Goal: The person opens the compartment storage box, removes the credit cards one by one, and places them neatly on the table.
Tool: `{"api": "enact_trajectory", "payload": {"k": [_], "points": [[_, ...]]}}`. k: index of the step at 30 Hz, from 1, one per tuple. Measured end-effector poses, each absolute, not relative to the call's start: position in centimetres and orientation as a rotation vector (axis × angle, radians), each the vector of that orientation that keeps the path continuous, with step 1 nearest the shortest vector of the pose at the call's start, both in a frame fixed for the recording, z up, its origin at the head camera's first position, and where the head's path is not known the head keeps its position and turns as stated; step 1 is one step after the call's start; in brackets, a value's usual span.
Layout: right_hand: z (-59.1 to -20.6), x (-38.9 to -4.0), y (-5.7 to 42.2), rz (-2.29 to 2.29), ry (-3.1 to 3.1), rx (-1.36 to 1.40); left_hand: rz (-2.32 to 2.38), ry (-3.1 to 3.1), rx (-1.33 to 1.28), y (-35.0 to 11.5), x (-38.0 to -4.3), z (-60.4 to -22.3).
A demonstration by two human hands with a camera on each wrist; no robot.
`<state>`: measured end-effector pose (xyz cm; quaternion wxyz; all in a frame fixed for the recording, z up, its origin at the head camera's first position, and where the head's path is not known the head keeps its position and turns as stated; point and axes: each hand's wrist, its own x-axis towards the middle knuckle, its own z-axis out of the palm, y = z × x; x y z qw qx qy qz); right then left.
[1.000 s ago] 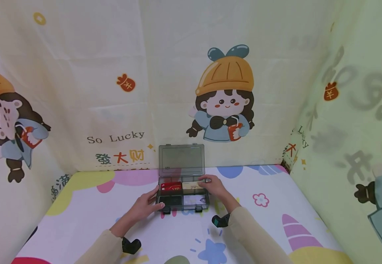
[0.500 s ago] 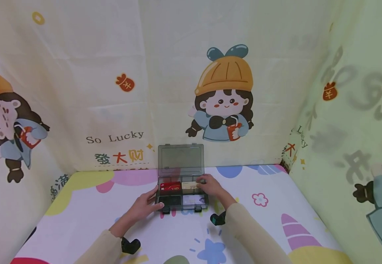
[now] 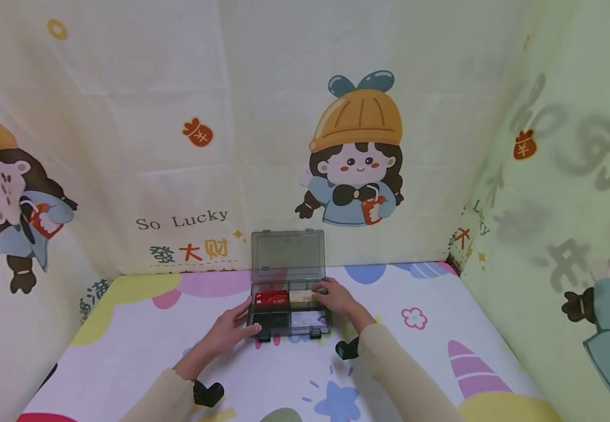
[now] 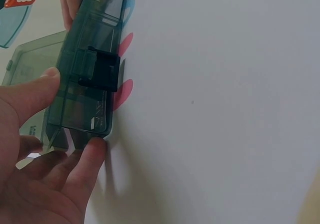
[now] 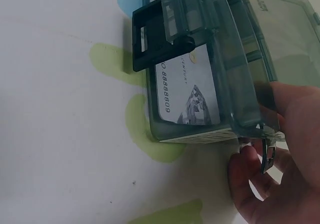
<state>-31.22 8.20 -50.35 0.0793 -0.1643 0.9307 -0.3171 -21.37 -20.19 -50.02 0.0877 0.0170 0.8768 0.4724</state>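
Note:
A see-through grey-green plastic compartment box (image 3: pixel 290 334) stands on the table with its lid (image 3: pixel 288 255) raised at the back. Cards fill its sections: a red VIP card (image 3: pixel 271 299) back left, a beige card (image 3: pixel 302 297) back right, a dark card (image 3: pixel 270 321) front left and a white card (image 3: pixel 308 319) with a diamond picture front right. My left hand (image 3: pixel 227 328) grips the left end, thumb over the front edge, fingers along the side. At the right end my right hand (image 3: pixel 338 298) holds the wall, its thumb by the beige card's section and fingers outside near a side latch (image 5: pixel 268 155).
Two dark front latches (image 4: pixel 100 69) hang down on the box's near side. A colourfully printed cloth (image 3: pixel 389 375) covers the table. Patterned cloth walls (image 3: pixel 262 117) rise behind and at both sides. Each wrist carries a black device (image 3: pixel 208 393).
My right hand has shifted slightly left at the box's right end. The left hand keeps its hold, and the box and cards stay in place; the head view drifts a little.

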Motion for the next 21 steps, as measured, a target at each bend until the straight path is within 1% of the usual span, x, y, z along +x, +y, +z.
{"api": "enact_trajectory", "payload": {"k": [9, 21], "points": [[-50.67, -31.35, 8.02, -0.974, 2.771, -0.441, 1.433, 2.609, 0.080, -20.37, -21.46, -50.69], [-50.64, -31.72, 8.18, -1.041, 2.784, -0.428, 1.434, 2.600, 0.080, -20.44, -21.83, -50.68]]}}
